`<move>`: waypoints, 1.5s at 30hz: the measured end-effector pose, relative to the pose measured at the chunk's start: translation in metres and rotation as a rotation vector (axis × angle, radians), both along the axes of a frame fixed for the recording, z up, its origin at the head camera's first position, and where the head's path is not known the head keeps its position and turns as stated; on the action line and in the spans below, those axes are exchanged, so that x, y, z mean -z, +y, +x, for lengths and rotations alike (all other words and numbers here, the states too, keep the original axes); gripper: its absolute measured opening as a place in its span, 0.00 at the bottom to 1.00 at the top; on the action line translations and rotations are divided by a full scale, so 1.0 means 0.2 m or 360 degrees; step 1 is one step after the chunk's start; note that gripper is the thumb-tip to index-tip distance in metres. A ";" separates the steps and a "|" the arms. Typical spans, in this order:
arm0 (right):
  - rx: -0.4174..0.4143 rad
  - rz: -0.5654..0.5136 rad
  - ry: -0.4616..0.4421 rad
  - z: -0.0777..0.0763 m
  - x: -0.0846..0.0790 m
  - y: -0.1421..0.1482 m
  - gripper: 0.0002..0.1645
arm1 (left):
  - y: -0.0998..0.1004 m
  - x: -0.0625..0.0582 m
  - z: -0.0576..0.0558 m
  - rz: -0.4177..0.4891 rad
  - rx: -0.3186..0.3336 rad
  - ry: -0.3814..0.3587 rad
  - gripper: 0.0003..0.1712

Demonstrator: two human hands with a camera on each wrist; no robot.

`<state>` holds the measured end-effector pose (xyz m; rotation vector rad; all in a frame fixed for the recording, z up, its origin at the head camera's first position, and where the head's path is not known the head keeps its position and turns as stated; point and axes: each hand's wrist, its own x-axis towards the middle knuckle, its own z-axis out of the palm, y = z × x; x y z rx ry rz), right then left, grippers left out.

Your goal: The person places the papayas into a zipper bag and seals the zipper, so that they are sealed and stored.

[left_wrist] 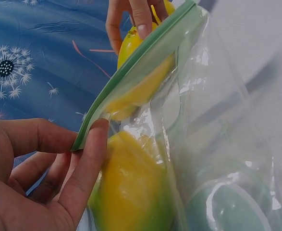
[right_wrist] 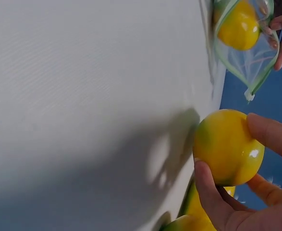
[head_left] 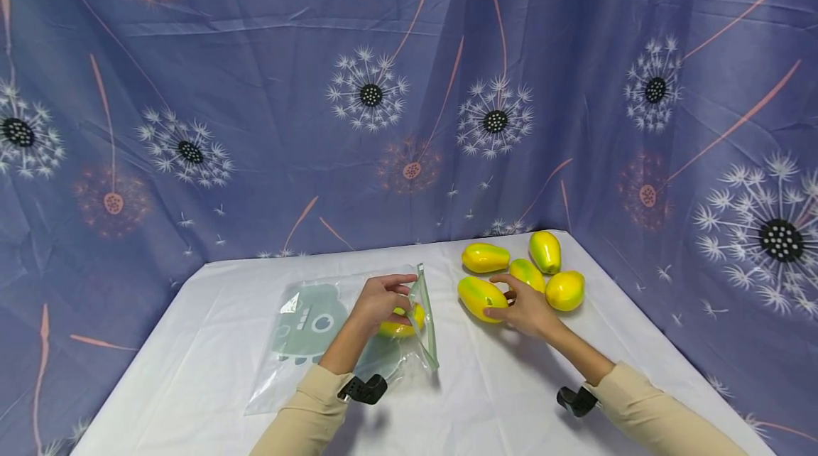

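My left hand pinches the green zip edge of a clear zip bag at its mouth, which gapes towards the right. One yellow-green papaya lies inside the bag, just behind the mouth. A second papaya is in my right hand, gripped between thumb and fingers at its right end. In the right wrist view this held papaya shows end-on, with the bag mouth a short way beyond it.
Several more papayas lie at the table's back right, among them one on its side, one by the corner and one at the right. A white cloth covers the table. A blue dandelion-print curtain hangs behind and beside it.
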<state>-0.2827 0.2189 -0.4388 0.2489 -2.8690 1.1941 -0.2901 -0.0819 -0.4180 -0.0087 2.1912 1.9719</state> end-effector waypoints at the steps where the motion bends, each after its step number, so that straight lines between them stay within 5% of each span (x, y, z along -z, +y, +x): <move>1: -0.0004 -0.0002 0.0002 0.00 -0.01 -0.01 0.43 | 0.00 0.00 0.00 0.0004 -0.0003 -0.0006 0.36; 6: -0.0016 -0.0064 -0.0041 0.00 -0.04 -0.05 0.43 | -0.01 0.01 -0.01 0.0002 -0.0023 -0.0023 0.36; 13: -0.0210 -0.0143 -0.0114 0.01 -0.10 -0.11 0.39 | -0.02 0.01 -0.01 0.0001 -0.0039 -0.0032 0.35; 30: -0.0421 -0.0068 -0.0232 0.00 -0.15 -0.15 0.38 | -0.01 -0.01 -0.01 -0.0009 0.0000 -0.0025 0.34; 45: -0.0406 -0.0098 -0.0298 -0.04 -0.14 -0.17 0.35 | 0.00 -0.02 -0.02 0.0000 0.0021 -0.0023 0.36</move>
